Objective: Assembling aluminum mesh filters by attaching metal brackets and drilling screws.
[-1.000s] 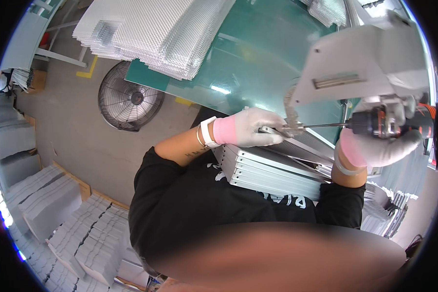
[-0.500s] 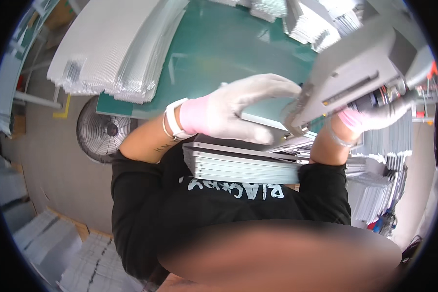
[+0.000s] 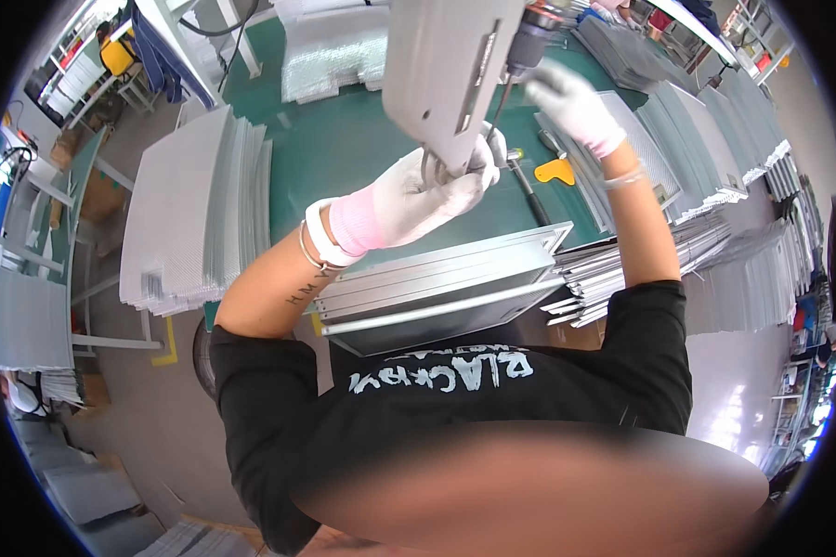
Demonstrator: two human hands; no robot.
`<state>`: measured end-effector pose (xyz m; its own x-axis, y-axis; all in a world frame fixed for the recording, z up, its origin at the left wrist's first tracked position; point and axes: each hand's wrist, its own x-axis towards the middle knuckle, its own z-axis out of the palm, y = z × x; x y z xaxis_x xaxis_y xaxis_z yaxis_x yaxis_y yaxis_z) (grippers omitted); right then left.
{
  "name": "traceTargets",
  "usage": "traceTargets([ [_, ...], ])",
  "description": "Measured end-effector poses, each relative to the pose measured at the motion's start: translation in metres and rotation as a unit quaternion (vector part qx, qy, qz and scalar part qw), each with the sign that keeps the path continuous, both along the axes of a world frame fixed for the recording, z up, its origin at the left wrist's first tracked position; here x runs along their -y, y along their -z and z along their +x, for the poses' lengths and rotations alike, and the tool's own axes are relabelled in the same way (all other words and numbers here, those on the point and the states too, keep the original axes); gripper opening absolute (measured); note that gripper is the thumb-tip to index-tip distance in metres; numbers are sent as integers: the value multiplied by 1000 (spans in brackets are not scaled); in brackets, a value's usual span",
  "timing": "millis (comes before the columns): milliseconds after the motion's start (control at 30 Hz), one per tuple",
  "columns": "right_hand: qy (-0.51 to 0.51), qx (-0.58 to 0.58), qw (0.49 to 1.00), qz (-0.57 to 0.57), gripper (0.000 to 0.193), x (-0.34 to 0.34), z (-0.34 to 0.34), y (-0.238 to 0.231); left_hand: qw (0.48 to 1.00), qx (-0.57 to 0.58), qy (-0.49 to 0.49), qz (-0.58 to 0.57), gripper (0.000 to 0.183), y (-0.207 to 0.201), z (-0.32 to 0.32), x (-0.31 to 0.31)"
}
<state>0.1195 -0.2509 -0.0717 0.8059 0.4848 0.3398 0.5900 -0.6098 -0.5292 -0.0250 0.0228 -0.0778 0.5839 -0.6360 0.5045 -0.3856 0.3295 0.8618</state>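
A grey metal housing [image 3: 446, 74] with a long slot rises in front of me, its lower end beside my left hand [image 3: 423, 197]. That white-gloved hand has its thumb and fingers closed at this end, but what they pinch is hidden. Right of the housing is a dark cylindrical tool head [image 3: 534, 42] with a thin rod pointing down toward the left fingers. Just below the tool head, my gloved right hand [image 3: 574, 107] has its fingers loosely apart, with no held thing visible. Nearer my body, a stack of silver-edged frames [image 3: 437, 288] leans at the bench edge.
On the green bench [image 3: 330, 139] lie a black-handled hammer [image 3: 529, 190] and a yellow scraper [image 3: 555, 172]. Stacks of mesh panels stand at left [image 3: 181, 213] and right [image 3: 655, 153]. Metal strips [image 3: 636, 265] jut out at the bench's right edge.
My view has turned, so the housing now appears nearer the middle. My left hand has gone from spread fingers to closed at its lower end. My right hand has come off the dark tool.
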Motion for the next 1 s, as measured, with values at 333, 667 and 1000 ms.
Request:
traceTargets([
  [333,347,-120,855,-367,41,49,97,192,997,-70,-22,20,85,-13,22,19],
  [667,325,24,916,-235,31,41,33,121,999,-36,-6,-36,68,-32,47,44],
  [1000,-93,411,884,201,17,41,-186,11,987,-26,-40,-151,56,-16,53,104],
])
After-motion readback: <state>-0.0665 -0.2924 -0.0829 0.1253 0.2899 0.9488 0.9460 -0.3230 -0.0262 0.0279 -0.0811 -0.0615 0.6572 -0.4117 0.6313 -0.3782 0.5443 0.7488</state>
